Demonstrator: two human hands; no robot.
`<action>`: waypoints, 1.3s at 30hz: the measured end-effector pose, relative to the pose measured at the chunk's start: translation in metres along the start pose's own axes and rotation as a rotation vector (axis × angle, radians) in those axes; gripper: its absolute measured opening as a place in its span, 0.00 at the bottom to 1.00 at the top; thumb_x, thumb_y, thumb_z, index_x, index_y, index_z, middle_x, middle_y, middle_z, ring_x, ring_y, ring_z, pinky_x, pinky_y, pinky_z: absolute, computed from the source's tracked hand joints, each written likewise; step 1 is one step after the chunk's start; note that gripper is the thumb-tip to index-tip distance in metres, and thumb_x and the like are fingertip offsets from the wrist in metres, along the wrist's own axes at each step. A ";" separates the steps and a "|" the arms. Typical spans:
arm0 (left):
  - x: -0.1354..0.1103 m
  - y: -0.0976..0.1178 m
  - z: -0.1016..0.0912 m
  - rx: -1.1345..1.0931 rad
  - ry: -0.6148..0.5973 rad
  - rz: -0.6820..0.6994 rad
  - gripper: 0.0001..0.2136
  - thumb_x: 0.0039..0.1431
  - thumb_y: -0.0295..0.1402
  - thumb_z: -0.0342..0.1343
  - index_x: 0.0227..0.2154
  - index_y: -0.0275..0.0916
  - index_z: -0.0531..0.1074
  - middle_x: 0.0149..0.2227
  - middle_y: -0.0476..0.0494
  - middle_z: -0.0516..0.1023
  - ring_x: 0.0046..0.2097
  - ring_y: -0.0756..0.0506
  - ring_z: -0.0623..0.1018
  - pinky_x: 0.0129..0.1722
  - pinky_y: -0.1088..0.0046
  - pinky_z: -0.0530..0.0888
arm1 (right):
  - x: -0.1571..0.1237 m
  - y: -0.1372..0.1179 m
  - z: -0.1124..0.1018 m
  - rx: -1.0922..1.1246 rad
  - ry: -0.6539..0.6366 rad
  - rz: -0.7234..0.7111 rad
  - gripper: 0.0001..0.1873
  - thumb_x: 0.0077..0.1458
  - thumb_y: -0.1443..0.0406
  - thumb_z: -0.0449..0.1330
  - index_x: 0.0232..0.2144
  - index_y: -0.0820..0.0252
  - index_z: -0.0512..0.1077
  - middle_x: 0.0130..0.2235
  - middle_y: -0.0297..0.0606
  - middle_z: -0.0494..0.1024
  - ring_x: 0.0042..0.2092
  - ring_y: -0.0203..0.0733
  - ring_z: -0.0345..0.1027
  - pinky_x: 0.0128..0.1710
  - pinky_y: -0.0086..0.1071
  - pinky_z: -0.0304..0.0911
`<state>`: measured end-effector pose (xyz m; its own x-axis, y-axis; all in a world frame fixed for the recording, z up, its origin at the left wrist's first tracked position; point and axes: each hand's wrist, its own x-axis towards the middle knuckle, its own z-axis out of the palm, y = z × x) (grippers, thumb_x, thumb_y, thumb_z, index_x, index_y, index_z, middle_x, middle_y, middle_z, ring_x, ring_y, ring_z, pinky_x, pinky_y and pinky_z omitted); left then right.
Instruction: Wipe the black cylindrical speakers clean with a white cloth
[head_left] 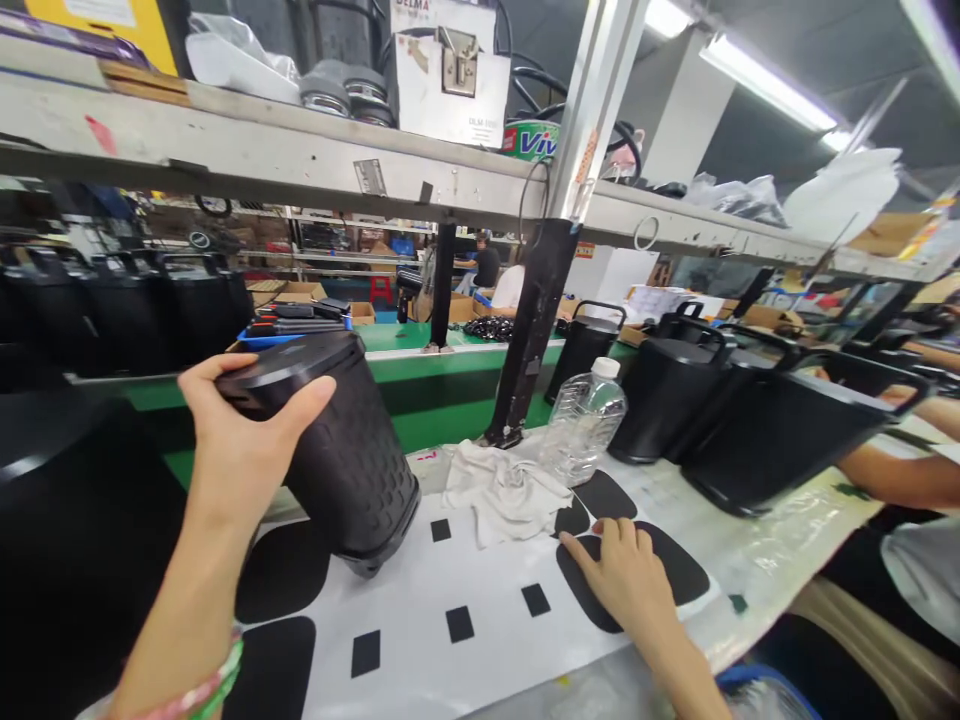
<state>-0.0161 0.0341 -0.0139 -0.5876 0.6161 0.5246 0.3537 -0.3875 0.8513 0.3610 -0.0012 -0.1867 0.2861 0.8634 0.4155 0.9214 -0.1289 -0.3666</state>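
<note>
My left hand [247,440] grips the upper end of a black canister-like housing [349,450] with a raised pattern on its side. The housing leans, its lower end just over or on a white sheet [420,655]; contact is unclear. Rounded black pads [277,575] and small black squares [460,624] lie on that sheet. Over at the right, my right hand [630,575] rests with fingers stretched out on a rounded black pad [589,605]. Beyond its fingertips lie a crumpled white cloth [510,495] and a clear plastic bottle [585,425] with a white cap.
Several black housings with handles [667,385] stand at the right, near another person's arm [900,480]. A dark upright post [529,330] rises behind the cloth. Overhead runs a loaded shelf [300,150]. A large black object [75,560] fills the left edge.
</note>
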 end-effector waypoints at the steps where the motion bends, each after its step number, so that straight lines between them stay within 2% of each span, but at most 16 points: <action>1: 0.001 -0.002 0.000 0.009 0.014 -0.004 0.31 0.36 0.36 0.70 0.44 0.43 0.61 0.44 0.49 0.68 0.44 0.47 0.71 0.46 0.67 0.71 | -0.004 0.002 0.006 -0.027 0.030 -0.006 0.19 0.50 0.46 0.54 0.26 0.54 0.62 0.33 0.50 0.70 0.40 0.61 0.65 0.35 0.48 0.61; 6: 0.008 -0.009 0.001 0.049 0.058 -0.068 0.36 0.29 0.35 0.72 0.44 0.44 0.62 0.45 0.49 0.68 0.44 0.46 0.72 0.47 0.62 0.71 | 0.001 0.016 0.014 0.007 0.047 -0.088 0.27 0.56 0.38 0.45 0.25 0.52 0.58 0.30 0.42 0.68 0.34 0.50 0.63 0.36 0.43 0.61; 10: 0.007 -0.010 0.003 0.029 0.037 -0.028 0.37 0.27 0.36 0.73 0.44 0.45 0.61 0.46 0.50 0.68 0.44 0.46 0.72 0.46 0.65 0.71 | 0.006 0.028 0.010 0.047 0.050 -0.089 0.31 0.53 0.35 0.43 0.25 0.53 0.62 0.31 0.43 0.69 0.35 0.52 0.62 0.37 0.45 0.60; 13: 0.004 -0.009 0.005 0.018 0.014 0.021 0.37 0.27 0.36 0.72 0.44 0.44 0.62 0.47 0.49 0.68 0.45 0.45 0.71 0.48 0.64 0.70 | 0.006 0.032 0.009 0.096 0.021 -0.075 0.30 0.54 0.36 0.45 0.21 0.53 0.59 0.27 0.40 0.68 0.32 0.48 0.62 0.34 0.42 0.59; 18: -0.001 -0.003 0.005 0.026 -0.008 0.033 0.37 0.27 0.36 0.72 0.44 0.44 0.61 0.46 0.50 0.66 0.43 0.46 0.70 0.55 0.58 0.67 | 0.003 0.041 0.004 0.143 0.006 -0.003 0.26 0.53 0.40 0.50 0.26 0.55 0.68 0.32 0.43 0.72 0.37 0.53 0.64 0.37 0.46 0.59; 21: -0.004 0.001 0.005 0.035 -0.025 0.041 0.36 0.28 0.37 0.72 0.43 0.44 0.60 0.45 0.50 0.65 0.43 0.46 0.69 0.56 0.56 0.65 | 0.004 0.046 0.000 0.188 -0.068 -0.008 0.24 0.51 0.42 0.52 0.23 0.54 0.68 0.31 0.41 0.73 0.37 0.52 0.65 0.38 0.45 0.59; 23: -0.006 0.003 0.005 0.033 -0.029 0.046 0.36 0.28 0.38 0.71 0.43 0.44 0.60 0.45 0.50 0.65 0.42 0.45 0.69 0.57 0.53 0.63 | 0.005 0.049 -0.002 0.227 -0.107 -0.013 0.23 0.52 0.43 0.51 0.23 0.54 0.69 0.31 0.41 0.73 0.37 0.51 0.66 0.39 0.44 0.60; 26: -0.008 0.004 0.006 0.023 -0.028 0.070 0.36 0.28 0.40 0.69 0.44 0.44 0.60 0.44 0.49 0.64 0.42 0.44 0.68 0.57 0.49 0.61 | 0.008 0.050 -0.001 0.246 -0.130 0.005 0.23 0.50 0.43 0.52 0.29 0.54 0.73 0.33 0.43 0.74 0.39 0.53 0.66 0.41 0.46 0.59; 30: -0.008 0.002 0.007 0.027 -0.042 0.093 0.35 0.29 0.40 0.69 0.44 0.44 0.60 0.44 0.48 0.63 0.40 0.44 0.67 0.55 0.48 0.61 | 0.010 0.049 0.000 0.259 -0.163 0.030 0.23 0.52 0.44 0.51 0.25 0.53 0.70 0.31 0.43 0.74 0.38 0.55 0.65 0.40 0.48 0.57; 35: -0.007 0.000 0.005 0.011 -0.044 0.097 0.36 0.30 0.39 0.69 0.45 0.43 0.60 0.46 0.46 0.63 0.42 0.43 0.68 0.54 0.49 0.61 | 0.003 0.048 -0.019 0.355 -0.253 -0.021 0.22 0.58 0.45 0.47 0.28 0.53 0.67 0.31 0.37 0.71 0.36 0.47 0.65 0.40 0.42 0.61; 39: -0.006 -0.003 0.006 -0.011 -0.032 0.102 0.36 0.29 0.38 0.70 0.46 0.43 0.61 0.46 0.46 0.63 0.43 0.43 0.68 0.54 0.53 0.62 | -0.003 0.056 -0.036 0.522 -0.344 -0.039 0.21 0.61 0.45 0.47 0.31 0.54 0.66 0.30 0.33 0.67 0.33 0.40 0.63 0.35 0.34 0.63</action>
<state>-0.0097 0.0356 -0.0194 -0.5256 0.5944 0.6086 0.4026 -0.4564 0.7935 0.4216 -0.0292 -0.1785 0.0733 0.9815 0.1768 0.6547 0.0864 -0.7509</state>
